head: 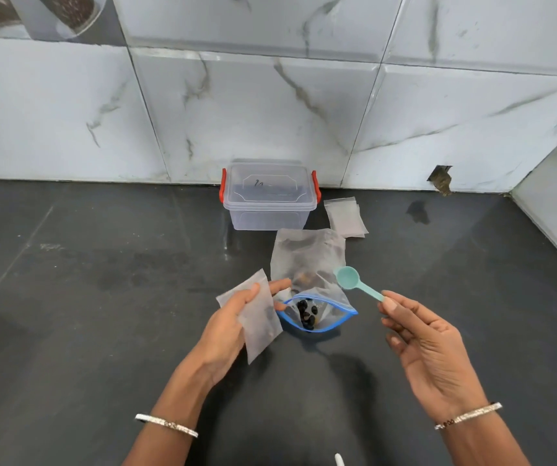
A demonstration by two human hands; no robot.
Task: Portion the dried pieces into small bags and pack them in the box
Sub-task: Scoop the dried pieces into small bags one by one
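The left grip [226,326] clasps a limp small bag [260,331], the right grip [428,344] pinches the scoop [349,279] near the open pouch [307,260] of dried pieces [305,314] mid-table, and a sagging bag mouth could spill a scoopful.

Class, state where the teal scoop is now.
Head view, right of centre: the right hand pinches the teal scoop, bowl near the open blue-zip bag.

Contents of the box [267,220] blur behind its lid [268,183]; possible jars [70,11] (top left) are cropped.
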